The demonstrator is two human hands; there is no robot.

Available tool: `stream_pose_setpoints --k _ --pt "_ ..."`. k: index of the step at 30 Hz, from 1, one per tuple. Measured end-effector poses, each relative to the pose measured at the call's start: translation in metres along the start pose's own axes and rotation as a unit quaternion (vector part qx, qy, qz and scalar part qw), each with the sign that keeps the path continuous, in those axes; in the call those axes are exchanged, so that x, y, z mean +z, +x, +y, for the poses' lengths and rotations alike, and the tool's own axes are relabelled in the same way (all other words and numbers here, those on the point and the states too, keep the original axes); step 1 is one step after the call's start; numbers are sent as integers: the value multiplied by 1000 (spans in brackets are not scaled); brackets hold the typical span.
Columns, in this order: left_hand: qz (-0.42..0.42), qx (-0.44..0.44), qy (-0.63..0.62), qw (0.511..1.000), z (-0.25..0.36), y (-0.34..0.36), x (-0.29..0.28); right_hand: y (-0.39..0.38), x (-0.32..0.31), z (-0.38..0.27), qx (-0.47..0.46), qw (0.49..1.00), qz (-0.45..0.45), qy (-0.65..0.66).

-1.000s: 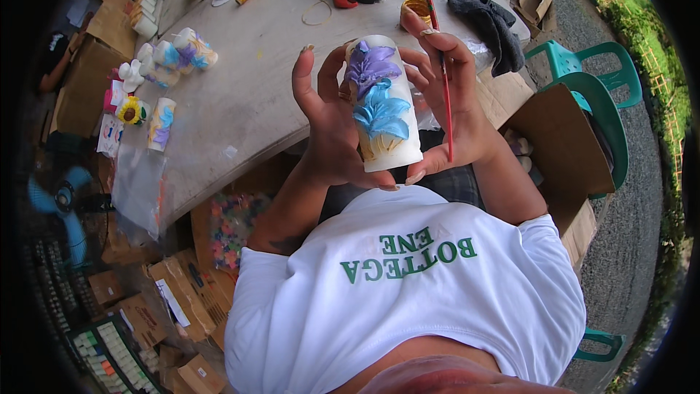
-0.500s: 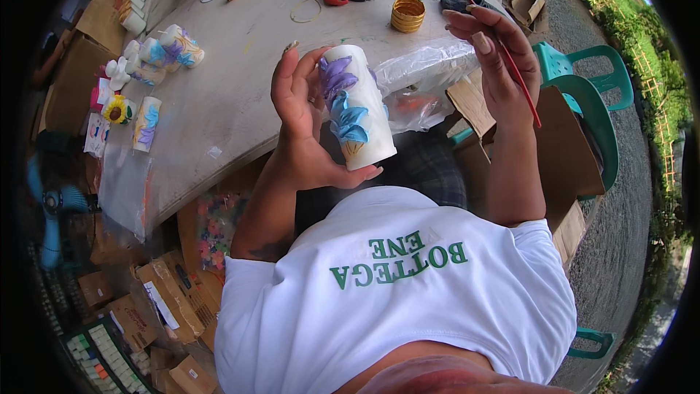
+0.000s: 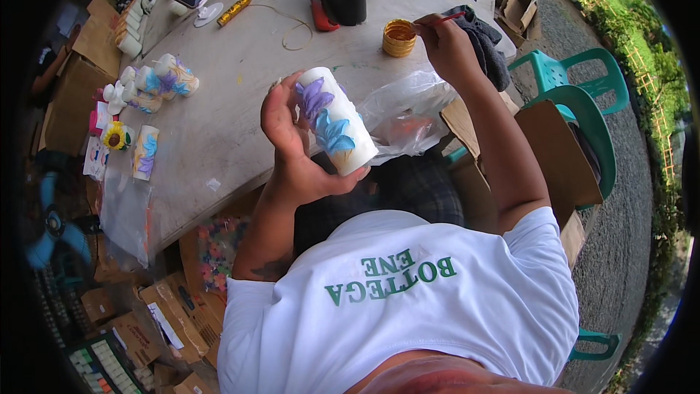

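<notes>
To your left, the blue fan (image 3: pixel 52 222) sinks into the dark rim and is hard to make out, and the decorated cylinders (image 3: pixel 168 76) by the left edge of the worktop (image 3: pixel 240 95) overlap, so some are partly hidden. Your left hand (image 3: pixel 293 157) grips the white cylinder (image 3: pixel 347 118) just above the worktop's near edge; its far side is out of sight, as are parts of your fingers behind it. The tape dispenser (image 3: pixel 344 1) is cut by the top of the view. Your right hand (image 3: pixel 448 45), at the gold cup (image 3: pixel 398 45) near the worktop's right end, is closed on the red brush (image 3: pixel 450 17); its bristle end can't be made out, nor whether your fingertips touch the cup. Your hand and wrist partly cover the dark cloth (image 3: pixel 487 47). A second ago both your hands were at the cylinder; now only the left holds it, and its top leans further left. Half a second ago your right hand was raised, apart from the cup; now it is right beside the rim.
</notes>
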State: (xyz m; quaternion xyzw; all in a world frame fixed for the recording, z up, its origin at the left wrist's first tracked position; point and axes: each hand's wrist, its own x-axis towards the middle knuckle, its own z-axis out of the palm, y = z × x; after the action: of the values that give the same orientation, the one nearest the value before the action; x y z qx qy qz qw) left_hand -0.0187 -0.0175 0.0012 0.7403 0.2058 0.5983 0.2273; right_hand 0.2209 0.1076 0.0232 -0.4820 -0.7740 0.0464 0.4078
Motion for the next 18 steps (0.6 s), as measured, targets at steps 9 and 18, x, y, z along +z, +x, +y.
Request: stream_pose_setpoints --k 9,18 --pt "11 -11 18 1000 -15 -1 0 0 -7 4 38 999 14 -4" --pt "6 -30 54 998 -8 -2 -6 -88 -64 -62 48 785 55 615"
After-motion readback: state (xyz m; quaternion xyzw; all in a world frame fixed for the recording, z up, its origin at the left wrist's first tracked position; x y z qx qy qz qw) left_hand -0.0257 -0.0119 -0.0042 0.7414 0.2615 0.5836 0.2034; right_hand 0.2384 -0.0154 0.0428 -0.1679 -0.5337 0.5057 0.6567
